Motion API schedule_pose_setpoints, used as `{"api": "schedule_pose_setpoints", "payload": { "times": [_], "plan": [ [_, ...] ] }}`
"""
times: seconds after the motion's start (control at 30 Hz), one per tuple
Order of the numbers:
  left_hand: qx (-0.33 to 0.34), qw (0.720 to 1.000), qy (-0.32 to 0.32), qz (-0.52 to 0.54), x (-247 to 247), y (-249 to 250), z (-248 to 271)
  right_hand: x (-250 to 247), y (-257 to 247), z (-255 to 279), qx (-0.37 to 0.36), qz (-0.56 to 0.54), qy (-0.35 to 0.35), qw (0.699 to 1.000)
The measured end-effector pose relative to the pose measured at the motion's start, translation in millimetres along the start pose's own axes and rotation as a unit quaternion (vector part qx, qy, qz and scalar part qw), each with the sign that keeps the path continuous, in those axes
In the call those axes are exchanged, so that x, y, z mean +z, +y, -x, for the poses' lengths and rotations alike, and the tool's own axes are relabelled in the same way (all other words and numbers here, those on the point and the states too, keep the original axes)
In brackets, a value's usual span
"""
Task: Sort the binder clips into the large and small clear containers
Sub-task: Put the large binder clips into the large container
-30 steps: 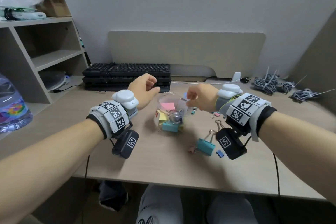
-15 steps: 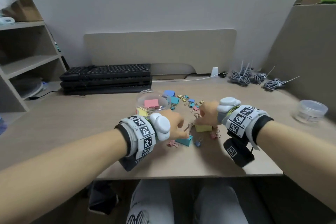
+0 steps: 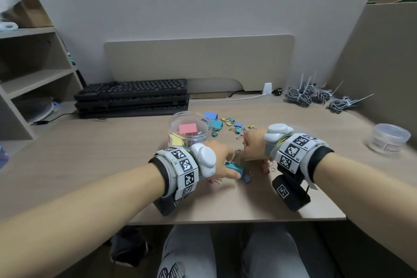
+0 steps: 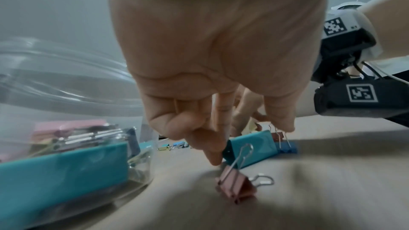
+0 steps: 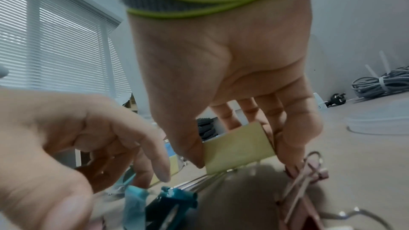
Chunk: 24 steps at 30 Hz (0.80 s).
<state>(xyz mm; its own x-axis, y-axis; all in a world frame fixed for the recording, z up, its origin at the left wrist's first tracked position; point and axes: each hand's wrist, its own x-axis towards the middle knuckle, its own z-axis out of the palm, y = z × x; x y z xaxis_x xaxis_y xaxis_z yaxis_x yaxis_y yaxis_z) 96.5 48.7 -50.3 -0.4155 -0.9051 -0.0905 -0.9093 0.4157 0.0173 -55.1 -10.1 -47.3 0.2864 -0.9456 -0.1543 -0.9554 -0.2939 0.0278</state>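
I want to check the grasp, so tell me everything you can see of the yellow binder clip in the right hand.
The yellow binder clip is a large clip with a pale yellow, matte body that looks like painted metal. Silver wire handles show beneath it. The right hand pinches it, thumb at one end and fingers at the other, just above the desk. It is tilted. The head view hides it.

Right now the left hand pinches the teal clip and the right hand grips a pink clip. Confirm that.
Not quite. The right hand grips a yellow clip, not a pink one, as the right wrist view shows. A pink clip lies on the desk beside its fingers. The left hand does pinch the teal clip.
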Motion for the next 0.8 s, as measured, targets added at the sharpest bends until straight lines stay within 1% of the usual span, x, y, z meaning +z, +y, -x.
{"api": "schedule_pose_setpoints", "payload": {
  "times": [0.1,0.17,0.23,0.33,0.47,0.57,0.63,0.73,0.8],
  "plan": [
    [0.013,0.999,0.04,0.007,9,7,-1,-5,0,-2,0.005,-0.032,0.008,0.999],
    [-0.004,0.998,0.054,-0.012,12,9,-4,-12,1,-1,0.004,-0.061,0.027,0.998],
    [-0.026,0.999,0.03,-0.034,13,9,-7,-20,2,0,0.003,-0.098,0.042,0.994],
    [-0.02,0.999,0.002,-0.034,12,9,-9,-30,0,1,0.001,-0.132,0.054,0.99],
    [-0.009,1.0,0.005,-0.018,14,15,-13,-33,-1,-2,0.008,-0.157,0.086,0.984],
    [-0.001,0.999,0.005,-0.032,15,20,-16,-34,0,-2,0.01,-0.169,0.106,0.98],
    [-0.009,0.999,-0.003,-0.038,12,24,-16,-34,1,-1,0.012,-0.172,0.108,0.979],
    [-0.031,0.999,-0.01,0.005,10,25,-16,-34,2,0,0.016,-0.178,0.111,0.978],
    [-0.029,0.998,0.013,0.048,0,21,-8,-36,2,-1,0.017,-0.185,0.118,0.976]
  ]
}}
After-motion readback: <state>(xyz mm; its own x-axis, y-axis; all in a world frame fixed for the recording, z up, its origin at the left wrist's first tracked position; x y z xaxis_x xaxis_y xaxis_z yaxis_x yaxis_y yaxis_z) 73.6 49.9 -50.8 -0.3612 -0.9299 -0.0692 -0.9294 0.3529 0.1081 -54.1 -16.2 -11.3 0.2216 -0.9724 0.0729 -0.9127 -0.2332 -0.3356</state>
